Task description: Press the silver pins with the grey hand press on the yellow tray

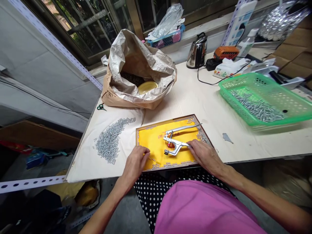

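Note:
A wooden-framed tray [140,152] lined with yellow cloth lies at the table's front edge, with small metal pins along its sides. On it rests a silver pair of press pliers [175,140] with a red part at the jaw. My right hand [206,156] is closed on the pliers' lower handle. My left hand [135,162] rests on the tray's left side, fingers pinched together over small pins; what they hold is too small to make out.
A pile of small metal pins [110,141] lies left of the tray. Behind it stands a crumpled paper sack [138,68] with a yellow bowl inside. A green basket [264,97] of pins sits at right; a kettle [197,52], cables and boxes are at the back.

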Demonstrator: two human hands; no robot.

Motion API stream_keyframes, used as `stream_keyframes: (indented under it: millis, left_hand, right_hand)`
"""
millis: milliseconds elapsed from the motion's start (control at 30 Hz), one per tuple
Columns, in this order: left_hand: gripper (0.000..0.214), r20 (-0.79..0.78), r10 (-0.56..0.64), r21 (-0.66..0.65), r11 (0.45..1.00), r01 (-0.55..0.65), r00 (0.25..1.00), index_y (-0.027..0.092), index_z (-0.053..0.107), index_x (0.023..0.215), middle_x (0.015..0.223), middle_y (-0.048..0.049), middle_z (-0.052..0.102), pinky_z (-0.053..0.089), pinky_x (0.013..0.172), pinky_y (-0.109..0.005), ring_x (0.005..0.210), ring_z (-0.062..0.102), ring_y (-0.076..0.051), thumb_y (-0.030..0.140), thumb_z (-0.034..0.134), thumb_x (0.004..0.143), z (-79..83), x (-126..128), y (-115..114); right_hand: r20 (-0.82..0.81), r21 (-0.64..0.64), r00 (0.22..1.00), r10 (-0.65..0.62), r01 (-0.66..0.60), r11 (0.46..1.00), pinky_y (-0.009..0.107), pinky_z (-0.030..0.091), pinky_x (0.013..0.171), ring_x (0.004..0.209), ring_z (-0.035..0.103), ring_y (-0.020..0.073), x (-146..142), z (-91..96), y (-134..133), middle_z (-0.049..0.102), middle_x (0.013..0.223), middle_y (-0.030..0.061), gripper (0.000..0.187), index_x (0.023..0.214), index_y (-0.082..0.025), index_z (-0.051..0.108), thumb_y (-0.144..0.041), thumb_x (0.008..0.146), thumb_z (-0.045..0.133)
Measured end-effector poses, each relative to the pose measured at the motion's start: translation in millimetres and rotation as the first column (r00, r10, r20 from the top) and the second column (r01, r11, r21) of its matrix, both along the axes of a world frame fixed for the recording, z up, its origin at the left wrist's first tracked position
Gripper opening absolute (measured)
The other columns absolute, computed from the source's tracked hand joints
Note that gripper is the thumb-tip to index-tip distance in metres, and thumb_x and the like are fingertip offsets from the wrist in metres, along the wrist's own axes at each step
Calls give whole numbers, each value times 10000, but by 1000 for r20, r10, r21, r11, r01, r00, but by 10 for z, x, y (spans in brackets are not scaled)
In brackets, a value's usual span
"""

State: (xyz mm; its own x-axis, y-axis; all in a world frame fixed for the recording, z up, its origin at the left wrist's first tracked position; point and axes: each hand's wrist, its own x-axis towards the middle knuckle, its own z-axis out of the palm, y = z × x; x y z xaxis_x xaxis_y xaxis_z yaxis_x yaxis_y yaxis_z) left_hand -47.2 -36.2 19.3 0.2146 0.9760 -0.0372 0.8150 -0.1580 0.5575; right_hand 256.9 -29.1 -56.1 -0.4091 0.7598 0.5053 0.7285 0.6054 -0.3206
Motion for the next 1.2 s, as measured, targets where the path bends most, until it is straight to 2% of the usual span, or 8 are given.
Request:
stream_keyframes:
  millis: [67,167,367,633,900,1000,1133,1200]
  left_hand:
    - [187,170,140,-90,988,-126,975,174,701,875,865,-70,725,511,733,-308,779,650,-197,321,586,883,-19,52,26]
    - [246,360,296,-238,946,-220,885,156,734,844,816,-72,747,520,686,-286,720,668,-191,388,669,797,-111,246,61]
    - [334,434,421,-326,898,-297,797,141,762,798,761,-73,753,519,680,-280,719,687,-204,465,722,729,-289,467,40]
    - [321,390,422,-355,889,-289,819,146,748,749,699,-55,738,498,638,-271,663,671,-193,463,709,724,-392,501,28]
    - [258,106,354,-346,889,-299,929,151,751,732,739,-60,742,422,597,-251,670,638,-181,384,640,747,-367,489,83]
    - [264,46,321,-367,886,-283,946,149,717,638,608,-29,667,350,547,-238,574,555,-145,377,628,740,-358,487,117]
    - [338,43,286,-451,860,-237,957,151,653,554,468,13,508,263,505,-238,477,413,-107,428,604,741,-346,481,148]
    - [356,66,294,-479,848,-228,954,151,638,559,472,20,485,248,500,-239,471,380,-99,465,613,726,-340,474,151]
  right_hand:
    - [38,15,998,41,-41,999,314,377,664,684,541,178,-32,33,20,594,771,29,183,930,-177,564,-125,1016,412]
    - [100,58,991,84,-90,994,321,346,664,683,501,181,-92,109,43,579,764,27,207,921,-171,575,-100,1010,403]
    - [158,122,985,76,-96,988,323,324,680,722,483,190,-169,152,45,599,802,38,197,999,-157,593,-117,1018,402]
    - [167,69,983,80,-93,993,327,305,674,704,468,191,-195,105,67,589,797,37,201,937,-169,577,-127,1024,400]
    - [204,-148,961,186,-157,976,341,326,744,783,498,199,-218,72,158,611,867,40,181,948,-196,562,-102,996,414]
    - [259,-177,952,165,-121,977,355,353,753,823,513,214,-244,58,202,622,903,58,163,981,-199,587,-112,975,450]
    - [313,-198,939,140,-79,977,396,409,813,986,546,262,-256,61,279,629,1142,122,135,1043,-203,639,-176,949,547]
    - [288,-223,943,167,-103,969,440,424,899,1159,517,313,-230,78,347,555,1346,159,169,1078,-202,652,-264,921,637]
